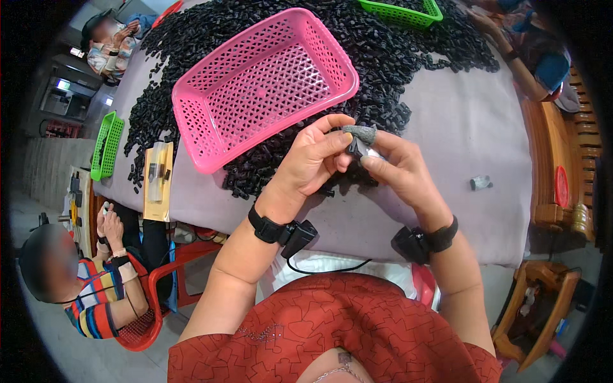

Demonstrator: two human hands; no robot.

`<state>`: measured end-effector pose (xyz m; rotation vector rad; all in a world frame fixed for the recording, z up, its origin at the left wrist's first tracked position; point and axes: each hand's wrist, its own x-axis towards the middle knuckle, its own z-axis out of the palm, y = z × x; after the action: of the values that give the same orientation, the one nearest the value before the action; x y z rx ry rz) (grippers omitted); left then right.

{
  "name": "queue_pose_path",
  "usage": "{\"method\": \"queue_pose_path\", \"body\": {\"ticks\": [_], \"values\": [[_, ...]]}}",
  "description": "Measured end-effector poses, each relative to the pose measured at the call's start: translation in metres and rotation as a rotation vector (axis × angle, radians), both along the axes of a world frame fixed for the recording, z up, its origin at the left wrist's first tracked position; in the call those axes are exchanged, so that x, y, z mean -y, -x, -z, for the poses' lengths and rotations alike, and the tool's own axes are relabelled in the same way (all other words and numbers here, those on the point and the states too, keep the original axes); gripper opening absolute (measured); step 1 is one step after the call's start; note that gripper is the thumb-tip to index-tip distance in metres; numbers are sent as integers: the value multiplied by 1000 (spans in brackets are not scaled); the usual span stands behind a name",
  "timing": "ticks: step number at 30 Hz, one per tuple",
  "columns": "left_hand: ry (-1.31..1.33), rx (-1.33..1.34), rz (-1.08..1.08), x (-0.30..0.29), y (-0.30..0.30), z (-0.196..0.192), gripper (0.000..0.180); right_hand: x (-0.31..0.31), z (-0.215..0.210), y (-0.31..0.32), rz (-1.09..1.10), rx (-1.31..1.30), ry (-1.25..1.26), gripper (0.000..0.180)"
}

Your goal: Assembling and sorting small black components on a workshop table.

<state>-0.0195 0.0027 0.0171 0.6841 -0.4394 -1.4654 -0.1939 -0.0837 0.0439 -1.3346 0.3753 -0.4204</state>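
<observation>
Between both hands, above the near part of the table, is a small grey, rough-textured piece (363,133) with a black part (355,149) below it. My left hand (311,155) pinches its left side between thumb and fingers. From the right, my right hand (403,171) grips it with thumb and forefinger, and something whitish shows by the thumb. The fingers hide part of the piece, so its exact kind is unclear. Behind the hands spreads a large heap of small black cylindrical parts (383,76). Resting on the cloth to the right is another small grey-and-black piece (481,183).
A pink perforated basket (265,131) sits on the heap, left of my hands. Green baskets stand at the far edge (408,14) and left edge (106,145). A yellow card (158,191) bears a clear tube. Other people sit around the grey-covered table (460,127).
</observation>
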Motion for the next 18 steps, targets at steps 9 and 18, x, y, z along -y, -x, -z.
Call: {"method": "queue_pose_path", "body": {"ticks": [9,18], "values": [[8,32,17,1,-4,5,30,-5,-3,0,-27,22,-18,42],[15,100,-26,-1,3,-9,28,0,3,1,-7,-23,26,45]]}}
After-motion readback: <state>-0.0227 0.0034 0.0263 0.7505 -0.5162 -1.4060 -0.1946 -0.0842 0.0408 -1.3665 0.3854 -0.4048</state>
